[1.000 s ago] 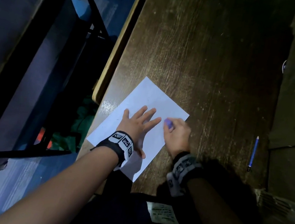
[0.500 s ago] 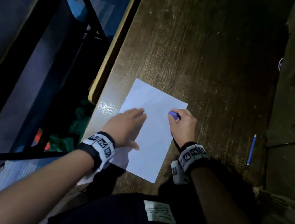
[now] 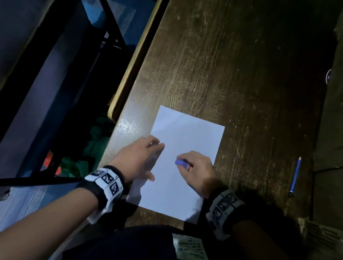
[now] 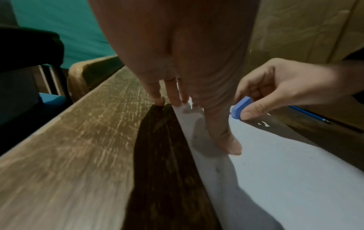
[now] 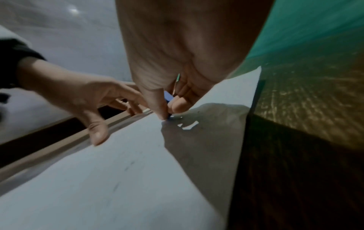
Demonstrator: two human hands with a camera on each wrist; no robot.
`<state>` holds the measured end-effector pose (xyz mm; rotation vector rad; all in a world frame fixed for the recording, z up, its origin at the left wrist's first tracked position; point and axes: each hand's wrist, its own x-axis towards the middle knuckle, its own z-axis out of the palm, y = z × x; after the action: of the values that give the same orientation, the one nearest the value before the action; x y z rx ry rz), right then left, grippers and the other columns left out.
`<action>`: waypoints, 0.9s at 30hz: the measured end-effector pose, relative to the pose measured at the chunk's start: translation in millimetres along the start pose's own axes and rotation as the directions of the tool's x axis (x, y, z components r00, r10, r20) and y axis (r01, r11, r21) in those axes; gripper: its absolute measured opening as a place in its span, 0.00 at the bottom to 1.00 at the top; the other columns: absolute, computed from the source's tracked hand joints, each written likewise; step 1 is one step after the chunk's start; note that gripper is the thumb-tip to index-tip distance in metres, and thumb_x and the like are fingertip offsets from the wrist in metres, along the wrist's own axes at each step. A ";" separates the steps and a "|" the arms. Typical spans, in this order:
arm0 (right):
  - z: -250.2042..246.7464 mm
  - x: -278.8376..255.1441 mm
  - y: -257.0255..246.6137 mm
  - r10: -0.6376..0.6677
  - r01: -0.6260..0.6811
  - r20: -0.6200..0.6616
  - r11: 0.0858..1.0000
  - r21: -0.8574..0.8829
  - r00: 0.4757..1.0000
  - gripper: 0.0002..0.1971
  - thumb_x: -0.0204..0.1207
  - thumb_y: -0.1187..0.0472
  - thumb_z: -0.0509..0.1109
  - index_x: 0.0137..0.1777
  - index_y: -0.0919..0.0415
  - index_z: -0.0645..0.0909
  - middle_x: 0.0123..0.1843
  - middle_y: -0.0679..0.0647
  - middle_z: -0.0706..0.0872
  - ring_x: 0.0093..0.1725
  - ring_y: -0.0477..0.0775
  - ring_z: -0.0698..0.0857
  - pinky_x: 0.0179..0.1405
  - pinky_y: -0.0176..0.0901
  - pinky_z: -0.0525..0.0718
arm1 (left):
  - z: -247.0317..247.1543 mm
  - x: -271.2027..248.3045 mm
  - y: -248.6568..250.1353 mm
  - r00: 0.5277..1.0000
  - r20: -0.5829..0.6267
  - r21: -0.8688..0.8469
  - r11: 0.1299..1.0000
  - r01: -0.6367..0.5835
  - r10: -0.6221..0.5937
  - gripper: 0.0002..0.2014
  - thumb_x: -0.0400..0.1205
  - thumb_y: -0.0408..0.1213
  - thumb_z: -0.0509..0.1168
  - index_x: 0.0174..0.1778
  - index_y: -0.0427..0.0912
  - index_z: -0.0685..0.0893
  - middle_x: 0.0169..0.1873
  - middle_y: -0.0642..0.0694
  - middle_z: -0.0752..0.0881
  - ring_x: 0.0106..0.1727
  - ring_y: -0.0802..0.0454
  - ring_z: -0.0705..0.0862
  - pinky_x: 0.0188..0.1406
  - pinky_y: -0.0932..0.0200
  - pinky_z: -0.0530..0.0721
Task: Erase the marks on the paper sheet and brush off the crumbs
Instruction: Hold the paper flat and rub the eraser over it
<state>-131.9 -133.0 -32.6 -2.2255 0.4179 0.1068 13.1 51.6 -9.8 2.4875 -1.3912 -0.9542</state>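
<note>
Head view first: we have the sheet [image 3: 183, 166] lying flat on the tabletop [image 3: 231, 61], near its front edge. Our left hand [image 3: 137, 160] lies flat along the sheet's left edge, fingers straight and holding nothing, pinning the sheet. Our right hand [image 3: 198, 173] sits on the sheet's right side with the fingers curled around a blue eraser [image 3: 181, 163], whose tip meets the sheet near its middle. A pen [image 3: 295, 177] lies well to the sheet's right, out of our way.

Left wrist view: our straight fingers [image 4: 222, 127] press on the sheet's left margin, some tips over the bare tabletop beside it. The eraser [image 4: 239, 109] is pinched low, close to its working end, which we judge gives good control. A few dark specks show on the sheet; whether they are crumbs or marks we cannot tell.

Right wrist view: faint grey strokes [image 5: 128, 166] show on the sheet nearer us than the eraser tip. To do this step well, we should keep the left hand bearing down close to the rubbing spot, use short light strokes running away from that hand so the sheet does not buckle, and work toward those strokes before brushing.
</note>
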 end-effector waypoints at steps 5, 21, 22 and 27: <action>-4.8 40.8 6.0 0.197 -0.185 -0.373 0.980 0.068 0.907 0.04 0.75 0.62 0.75 0.49 0.58 0.88 0.44 0.51 0.86 0.41 0.46 0.83 0.49 0.43 0.85 | -9.3 17.4 -7.1 0.999 0.038 0.107 0.994 0.018 -0.022 0.72 0.58 0.63 0.85 0.90 0.44 0.48 0.89 0.49 0.45 0.89 0.47 0.47 0.86 0.46 0.57; 26.5 50.9 -36.1 0.081 -0.084 -0.150 0.996 -0.009 0.985 0.07 0.80 0.61 0.68 0.53 0.60 0.87 0.48 0.56 0.85 0.47 0.56 0.84 0.54 0.49 0.83 | -11.6 26.4 -5.6 0.988 0.119 0.221 0.973 0.072 -0.100 0.79 0.57 0.70 0.81 0.89 0.44 0.32 0.88 0.52 0.30 0.89 0.52 0.35 0.88 0.41 0.46; 30.3 40.0 -44.4 -0.014 0.014 0.002 0.999 -0.047 1.000 0.06 0.80 0.61 0.68 0.51 0.59 0.86 0.46 0.55 0.83 0.46 0.55 0.83 0.53 0.48 0.82 | -12.2 26.7 -4.5 0.987 0.124 0.235 0.969 0.074 -0.105 0.80 0.57 0.70 0.81 0.89 0.43 0.32 0.88 0.51 0.30 0.89 0.51 0.34 0.89 0.41 0.46; -0.3 78.4 -21.3 0.094 -0.111 -0.248 0.992 -0.056 0.964 0.06 0.78 0.62 0.69 0.50 0.60 0.88 0.47 0.56 0.85 0.46 0.55 0.85 0.54 0.47 0.83 | -13.2 27.6 -6.5 0.986 0.134 0.243 0.968 0.068 -0.103 0.79 0.58 0.72 0.80 0.89 0.44 0.31 0.88 0.52 0.30 0.89 0.52 0.34 0.88 0.41 0.46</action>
<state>-51.1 -141.2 -33.7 -2.2931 0.6734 -0.1023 35.9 30.7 -14.7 2.7203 -1.5355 -1.0634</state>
